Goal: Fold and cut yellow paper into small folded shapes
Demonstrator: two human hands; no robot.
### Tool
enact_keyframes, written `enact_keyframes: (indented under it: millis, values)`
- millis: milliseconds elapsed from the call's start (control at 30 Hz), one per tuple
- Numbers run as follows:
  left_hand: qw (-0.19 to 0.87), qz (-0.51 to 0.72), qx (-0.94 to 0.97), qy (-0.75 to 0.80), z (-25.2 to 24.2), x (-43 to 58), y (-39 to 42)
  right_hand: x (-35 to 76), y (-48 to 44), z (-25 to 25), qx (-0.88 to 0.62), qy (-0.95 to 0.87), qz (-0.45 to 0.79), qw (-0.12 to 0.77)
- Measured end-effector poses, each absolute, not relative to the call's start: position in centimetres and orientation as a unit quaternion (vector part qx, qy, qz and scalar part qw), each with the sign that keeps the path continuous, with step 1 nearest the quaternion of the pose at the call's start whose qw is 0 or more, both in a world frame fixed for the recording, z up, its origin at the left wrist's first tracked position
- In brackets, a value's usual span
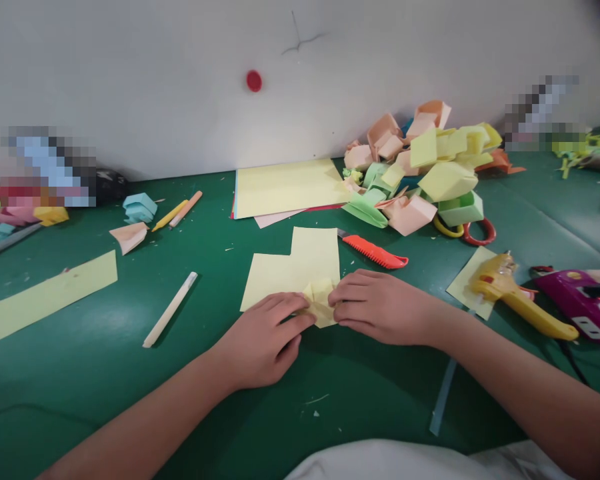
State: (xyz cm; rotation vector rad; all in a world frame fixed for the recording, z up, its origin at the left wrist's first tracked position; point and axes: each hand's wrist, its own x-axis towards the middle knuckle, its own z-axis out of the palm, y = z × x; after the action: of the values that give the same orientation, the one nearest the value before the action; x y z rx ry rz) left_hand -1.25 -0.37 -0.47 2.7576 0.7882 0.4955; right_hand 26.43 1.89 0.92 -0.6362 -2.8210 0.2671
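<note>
A small folded piece of pale yellow paper point(320, 301) lies near the middle of the green table, between both hands. My left hand point(267, 337) has its fingers closed on the left side of the folded paper. From the right, my right hand point(375, 307) pinches the opposite side, fingertips pressed down. Just beyond, partly under the folded piece and the hands, rests a larger L-shaped sheet of pale yellow paper point(307, 257). A red utility knife point(375, 251) lies beside that sheet, its blade end towards the sheet's upper right corner.
A pile of folded paper boxes point(430, 167) stands at the back right, beside a stack of coloured sheets point(285, 190). Scissors point(480, 231), a yellow glue gun point(525, 300) and a purple power strip point(580, 300) lie right. On the left are a paper strip point(50, 297) and a white stick point(170, 310).
</note>
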Motion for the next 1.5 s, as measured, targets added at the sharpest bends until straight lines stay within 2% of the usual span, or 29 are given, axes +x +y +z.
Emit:
enact_keyframes:
  millis: [433,867,1500]
  values:
    - [0.104,0.168,0.943,0.268,-0.4,-1.1,-0.4,26.0,1.9,0.5,-0.247,-0.952,0.096,0.156]
    - [0.104,0.165,0.949,0.248,-0.5,-1.0,-0.3,23.8,1.5,-0.6,-0.371,-0.877,0.196,0.235]
    - [0.110,0.149,0.953,0.238,-0.7,-1.1,-0.2,22.7,1.4,-0.9,-0.426,-0.851,0.207,0.227]
